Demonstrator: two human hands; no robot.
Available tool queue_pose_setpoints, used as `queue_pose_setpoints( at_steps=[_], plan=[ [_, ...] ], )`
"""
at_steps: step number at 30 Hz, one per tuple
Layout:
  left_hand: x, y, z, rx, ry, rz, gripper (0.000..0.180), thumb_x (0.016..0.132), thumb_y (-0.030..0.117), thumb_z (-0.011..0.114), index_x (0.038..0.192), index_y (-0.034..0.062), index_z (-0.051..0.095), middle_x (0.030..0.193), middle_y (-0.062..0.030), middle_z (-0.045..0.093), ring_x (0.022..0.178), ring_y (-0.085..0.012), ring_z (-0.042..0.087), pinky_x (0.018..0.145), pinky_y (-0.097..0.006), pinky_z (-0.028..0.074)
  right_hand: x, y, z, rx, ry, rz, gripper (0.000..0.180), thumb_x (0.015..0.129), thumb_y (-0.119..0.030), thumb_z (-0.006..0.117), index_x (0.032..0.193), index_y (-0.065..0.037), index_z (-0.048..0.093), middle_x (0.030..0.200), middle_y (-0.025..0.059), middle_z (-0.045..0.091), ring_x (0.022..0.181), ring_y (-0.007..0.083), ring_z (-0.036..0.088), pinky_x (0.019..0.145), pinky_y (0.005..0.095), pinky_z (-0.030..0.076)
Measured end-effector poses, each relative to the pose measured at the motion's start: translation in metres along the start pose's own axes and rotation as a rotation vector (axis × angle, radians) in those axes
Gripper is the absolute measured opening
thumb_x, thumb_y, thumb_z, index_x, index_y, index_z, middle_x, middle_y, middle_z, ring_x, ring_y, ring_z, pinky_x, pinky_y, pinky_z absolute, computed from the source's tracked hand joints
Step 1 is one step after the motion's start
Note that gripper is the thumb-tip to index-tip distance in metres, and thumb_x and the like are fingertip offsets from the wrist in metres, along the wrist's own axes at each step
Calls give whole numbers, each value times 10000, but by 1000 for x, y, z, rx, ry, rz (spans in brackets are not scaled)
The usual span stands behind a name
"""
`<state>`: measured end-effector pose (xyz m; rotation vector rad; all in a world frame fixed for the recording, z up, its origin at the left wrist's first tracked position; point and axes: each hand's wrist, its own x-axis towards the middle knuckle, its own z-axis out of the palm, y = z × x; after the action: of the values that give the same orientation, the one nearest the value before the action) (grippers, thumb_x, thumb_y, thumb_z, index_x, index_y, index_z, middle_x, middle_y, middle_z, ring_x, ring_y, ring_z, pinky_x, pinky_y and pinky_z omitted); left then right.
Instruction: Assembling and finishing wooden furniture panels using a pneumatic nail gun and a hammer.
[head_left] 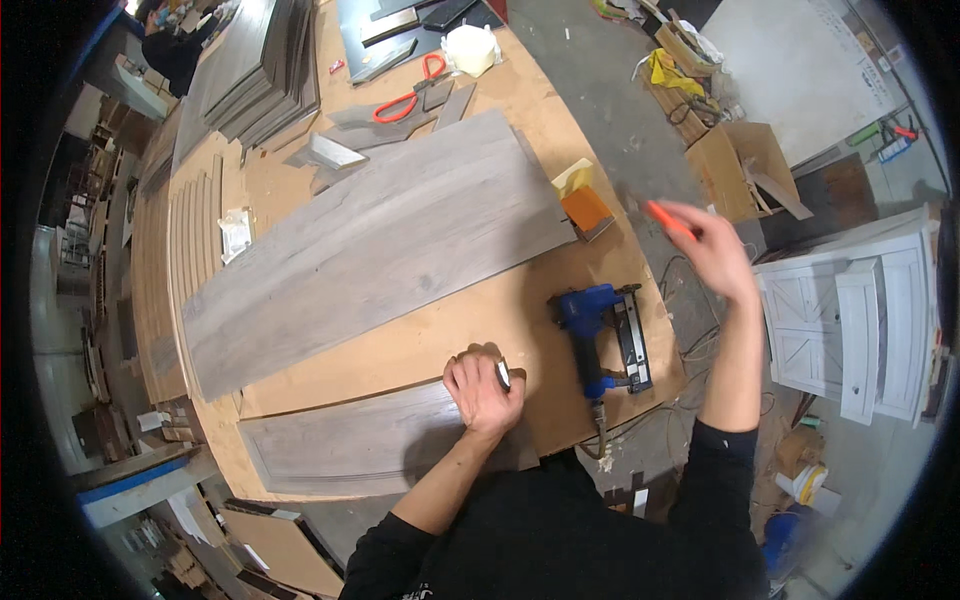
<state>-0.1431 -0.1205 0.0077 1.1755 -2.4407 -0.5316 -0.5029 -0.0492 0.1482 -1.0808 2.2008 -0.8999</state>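
My left hand (484,390) is closed in a fist over the right part of a narrow grey wood-grain panel (350,440). A small dark and silvery piece (502,373) shows at its thumb side; its kind is hidden. Out past the table's right edge, my right hand (715,252) grips a slim tool with an orange-red handle (670,220); its far end is blurred. Between the hands lies a blue and black nail gun (592,335), with a hose fitting at its lower end. A larger grey wood-grain panel (380,240) lies across the middle of the table.
An orange block (587,210) stands by the large panel's right end. Red-handled scissors (395,107), offcuts and a white tub (470,50) lie farther back. Stacked grey panels (260,70) rise at the far left. A cardboard box (745,170) and white cabinet (850,310) stand to the right.
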Motion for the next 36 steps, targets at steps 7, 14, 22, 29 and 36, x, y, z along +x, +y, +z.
queue_pose_setpoints(
  at_steps=[7,14,22,29,36],
  plan=[
    [0,4,-5,-19,-39,-39,373,796,308,699,1066,71,600,1076,-158,581,1138,-362,505,1106,-541,299,156,18,65,-258,291,-134,453,938,-99,545,1373,-140,664,1169,176,733,1030,393,688,923,418,540],
    [-9,6,-5,-37,-33,-30,463,774,293,713,1147,45,595,1154,-183,553,1143,-410,481,1062,-545,313,202,39,115,-293,-45,-3,373,1004,-193,566,1356,-121,667,1233,161,726,1095,353,692,984,408,532],
    [-7,-4,-2,-27,-53,-82,477,814,322,667,1186,29,613,1161,-164,565,1193,-358,485,1153,-561,273,55,40,110,322,478,-26,311,1029,-184,639,1304,-49,693,1137,114,750,990,146,691,867,302,542],
    [-3,-9,-16,-132,-126,-39,569,739,242,784,1234,22,611,1269,-177,548,1269,-386,454,1171,-559,250,-108,-3,201,-245,380,-53,598,857,-110,798,1419,-61,600,1179,140,614,1083,319,643,908,417,531],
    [-23,-40,-51,-150,-233,-7,704,780,396,838,1338,61,571,1311,-131,528,1317,-329,449,1222,-629,163,-101,-10,199,-219,264,205,952,778,-85,772,1618,-155,328,1319,226,460,1113,448,596,967,473,522]
  ],
)
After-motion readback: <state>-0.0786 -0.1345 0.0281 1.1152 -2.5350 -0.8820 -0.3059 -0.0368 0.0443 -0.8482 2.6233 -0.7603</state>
